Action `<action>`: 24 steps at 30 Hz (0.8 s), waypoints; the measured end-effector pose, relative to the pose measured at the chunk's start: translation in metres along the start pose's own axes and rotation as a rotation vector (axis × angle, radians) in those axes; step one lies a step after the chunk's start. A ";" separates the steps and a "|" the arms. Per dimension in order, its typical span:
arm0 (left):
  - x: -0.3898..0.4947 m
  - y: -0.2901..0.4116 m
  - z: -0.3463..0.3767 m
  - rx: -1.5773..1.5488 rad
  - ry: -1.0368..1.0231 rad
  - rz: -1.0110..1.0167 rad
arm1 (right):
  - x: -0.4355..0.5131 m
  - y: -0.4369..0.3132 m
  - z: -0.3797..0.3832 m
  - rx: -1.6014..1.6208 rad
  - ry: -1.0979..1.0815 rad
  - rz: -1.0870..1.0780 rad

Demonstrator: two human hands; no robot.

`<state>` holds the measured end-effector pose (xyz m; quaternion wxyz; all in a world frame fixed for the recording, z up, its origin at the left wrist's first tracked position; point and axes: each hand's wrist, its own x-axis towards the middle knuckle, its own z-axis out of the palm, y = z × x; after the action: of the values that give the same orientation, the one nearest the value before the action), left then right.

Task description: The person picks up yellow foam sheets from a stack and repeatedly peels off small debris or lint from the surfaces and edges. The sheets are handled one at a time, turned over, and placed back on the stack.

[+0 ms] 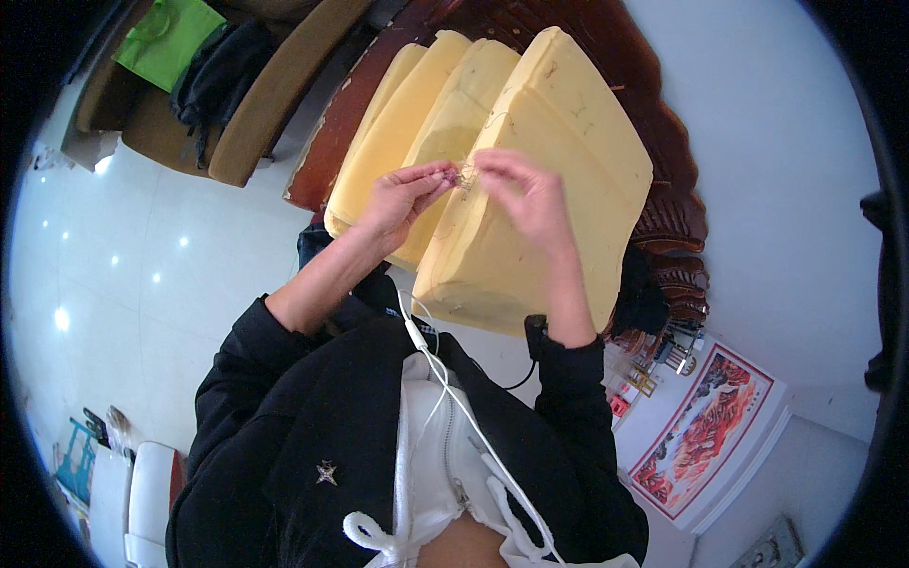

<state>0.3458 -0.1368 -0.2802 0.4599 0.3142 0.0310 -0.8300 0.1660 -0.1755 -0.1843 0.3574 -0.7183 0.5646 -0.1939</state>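
Observation:
My left hand [403, 201] pinches a small pinkish-purple item with thin wire-like or thread-like strands [454, 177] between thumb and fingertips; its exact kind cannot be told. Close by on the right, my right hand [522, 192] is blurred, its fingers bent near the strands; whether it grips one is unclear. Both hands are over a thick yellow foam-like block [568, 163], which lies before me with loose dark threads on its surface. More yellow foam-like pieces [398, 106] lean side by side to its left.
Dark red carved wooden furniture [671, 142] supports the foam pieces. A brown upholstered seat [263, 92] at upper left holds a green bag [167, 42] and a dark bag [220, 74]. White cables [426, 348] hang down my front. A framed picture [699, 429] is at lower right.

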 end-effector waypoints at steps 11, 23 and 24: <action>-0.010 0.013 -0.011 0.015 0.019 0.019 | 0.069 0.079 -0.002 -0.708 0.262 -0.071; -0.009 0.019 -0.020 -0.024 0.035 0.045 | 0.030 0.044 -0.047 0.506 -0.029 0.137; -0.009 0.020 -0.021 -0.018 0.030 0.047 | 0.024 0.042 -0.048 0.531 -0.084 0.141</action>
<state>0.3756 -0.1346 -0.2872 0.4813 0.3233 0.0381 -0.8139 0.1119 -0.2174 -0.1859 0.5691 -0.5657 0.5271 -0.2797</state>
